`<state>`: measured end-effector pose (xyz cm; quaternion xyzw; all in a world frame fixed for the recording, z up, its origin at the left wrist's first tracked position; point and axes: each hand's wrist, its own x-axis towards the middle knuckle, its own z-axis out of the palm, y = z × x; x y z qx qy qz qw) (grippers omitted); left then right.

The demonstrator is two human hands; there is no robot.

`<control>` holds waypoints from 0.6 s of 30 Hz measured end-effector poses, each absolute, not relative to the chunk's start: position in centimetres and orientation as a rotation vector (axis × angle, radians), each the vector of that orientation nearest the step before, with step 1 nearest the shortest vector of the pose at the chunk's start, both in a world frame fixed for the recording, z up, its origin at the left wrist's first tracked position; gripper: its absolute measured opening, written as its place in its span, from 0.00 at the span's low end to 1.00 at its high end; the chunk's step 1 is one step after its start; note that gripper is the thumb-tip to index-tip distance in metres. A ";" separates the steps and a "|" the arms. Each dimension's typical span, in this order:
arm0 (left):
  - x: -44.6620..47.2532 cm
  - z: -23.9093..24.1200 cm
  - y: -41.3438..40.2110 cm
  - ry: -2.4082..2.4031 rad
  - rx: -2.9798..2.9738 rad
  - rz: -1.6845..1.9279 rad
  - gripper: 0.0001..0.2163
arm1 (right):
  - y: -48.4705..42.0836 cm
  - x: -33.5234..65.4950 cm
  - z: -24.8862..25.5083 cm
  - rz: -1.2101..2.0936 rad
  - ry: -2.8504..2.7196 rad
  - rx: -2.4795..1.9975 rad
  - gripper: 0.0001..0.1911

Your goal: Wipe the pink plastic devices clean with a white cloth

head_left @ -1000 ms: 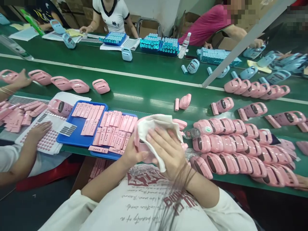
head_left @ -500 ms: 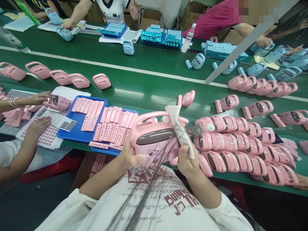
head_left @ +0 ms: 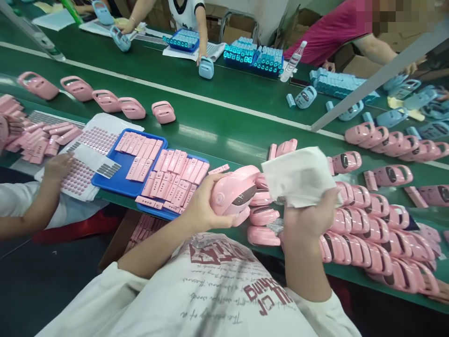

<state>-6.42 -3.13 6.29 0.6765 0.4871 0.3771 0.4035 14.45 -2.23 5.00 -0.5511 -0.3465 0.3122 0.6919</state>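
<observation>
My left hand (head_left: 200, 206) is closed round a pink plastic device (head_left: 234, 193) with a dark window, held at the near edge of the green conveyor belt (head_left: 217, 126). My right hand (head_left: 308, 220) is closed on a white cloth (head_left: 298, 175), which bunches up above my fist just right of the device. Rows of pink devices (head_left: 365, 224) lie packed on the belt behind and to the right of my right hand. A few more of them (head_left: 263, 216) lie just below the held one.
Two blue trays (head_left: 122, 175) of pink button strips sit left of my left hand. A co-worker's hand (head_left: 58, 166) rests on a white sheet of pink parts at far left. Across the belt, other people handle blue devices (head_left: 206, 67); a water bottle (head_left: 292, 65) stands there.
I have turned the pink device end-on in my left hand and lowered it to the belt edge. My right hand has pulled the cloth off it and away to the right.
</observation>
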 end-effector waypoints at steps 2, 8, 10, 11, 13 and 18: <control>-6.5 6.6 -2.8 1.234 1.784 0.926 0.36 | -1.6 15.0 5.0 0.603 -0.696 -1.239 0.27; -6.0 6.6 -3.0 1.224 1.710 0.944 0.39 | -1.6 12.0 4.5 0.370 -1.600 -1.169 0.23; -5.9 6.3 -3.1 1.234 1.686 0.901 0.42 | -1.3 10.9 5.0 0.184 -1.820 -1.085 0.24; -5.9 6.2 -3.2 1.250 1.688 0.867 0.42 | -1.1 10.6 5.5 0.159 -1.875 -1.087 0.25; -6.2 5.7 -3.2 1.277 1.698 0.813 0.44 | -0.7 10.4 6.6 0.292 -1.985 -1.144 0.27; -7.1 4.2 -3.6 1.145 1.709 0.916 0.41 | 0.8 11.5 7.6 1.199 -1.942 -1.193 0.32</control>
